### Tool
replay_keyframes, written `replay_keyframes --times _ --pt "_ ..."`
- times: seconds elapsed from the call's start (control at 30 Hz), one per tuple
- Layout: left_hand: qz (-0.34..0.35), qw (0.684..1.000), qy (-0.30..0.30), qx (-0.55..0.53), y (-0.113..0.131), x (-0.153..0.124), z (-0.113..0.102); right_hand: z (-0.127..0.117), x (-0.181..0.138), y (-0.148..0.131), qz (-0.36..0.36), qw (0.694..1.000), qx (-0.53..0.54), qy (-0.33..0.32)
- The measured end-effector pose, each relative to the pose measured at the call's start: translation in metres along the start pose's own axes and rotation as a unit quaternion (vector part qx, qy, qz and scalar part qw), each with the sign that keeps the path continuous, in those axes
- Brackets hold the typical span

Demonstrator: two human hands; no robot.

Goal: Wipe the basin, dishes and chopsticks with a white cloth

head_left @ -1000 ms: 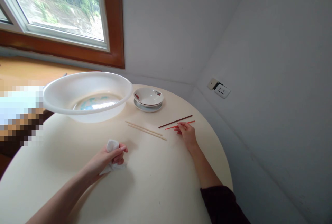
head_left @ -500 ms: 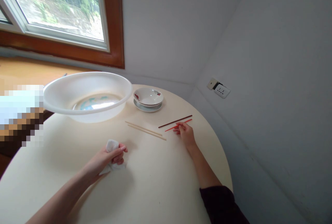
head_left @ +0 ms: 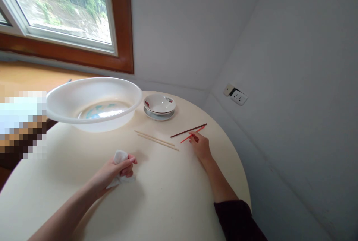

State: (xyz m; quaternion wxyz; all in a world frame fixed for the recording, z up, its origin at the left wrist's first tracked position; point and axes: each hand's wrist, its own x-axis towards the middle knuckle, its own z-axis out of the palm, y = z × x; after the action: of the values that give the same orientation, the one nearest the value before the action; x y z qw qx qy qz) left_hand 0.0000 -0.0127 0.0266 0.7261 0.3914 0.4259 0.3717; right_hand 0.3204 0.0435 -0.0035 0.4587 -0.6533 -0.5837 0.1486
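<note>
My left hand (head_left: 124,166) is closed around a crumpled white tissue (head_left: 121,156) above the near part of the table. Part of the tissue hangs below the fingers. On the right, my right hand (head_left: 200,145) pinches a red chopstick (head_left: 185,139) near its middle, its thin end pointing left. Just beyond it lies a dark brown chopstick (head_left: 188,130). Two pale wooden chopsticks (head_left: 158,141) rest side by side between my hands, a little farther off.
A large translucent white basin (head_left: 95,121) stands at the far left of the round cream table (head_left: 162,203). Beside it a flower-patterned bowl (head_left: 159,103) sits on a plate (head_left: 159,117). Walls with a socket (head_left: 239,97) border the table behind and to the right.
My right hand has closed on the red chopstick, which has tilted more steeply and shifted slightly. My left hand keeps its place with the tissue.
</note>
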Motion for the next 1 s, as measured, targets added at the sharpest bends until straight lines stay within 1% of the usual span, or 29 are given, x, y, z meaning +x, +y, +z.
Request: replay_keyframes --times 0.17,0.33,0.67,1.0 --pt "-0.002 1.000 0.007 -0.001 0.002 -0.001 0.002 -0.005 0.001 -0.003 -0.060 0.996 -0.064 0.007" --pt "-0.004 1.000 0.005 -0.002 0.003 -0.003 0.003 -0.003 0.002 -0.002 -0.095 0.990 -0.106 0.015" --pt "0.000 1.000 0.007 0.008 0.003 -0.001 0.003 0.000 0.002 0.002 -0.116 0.985 -0.131 0.009" --pt "-0.002 1.000 0.010 0.019 0.005 -0.003 0.005 0.006 0.010 0.013 -0.105 0.986 -0.124 0.022"
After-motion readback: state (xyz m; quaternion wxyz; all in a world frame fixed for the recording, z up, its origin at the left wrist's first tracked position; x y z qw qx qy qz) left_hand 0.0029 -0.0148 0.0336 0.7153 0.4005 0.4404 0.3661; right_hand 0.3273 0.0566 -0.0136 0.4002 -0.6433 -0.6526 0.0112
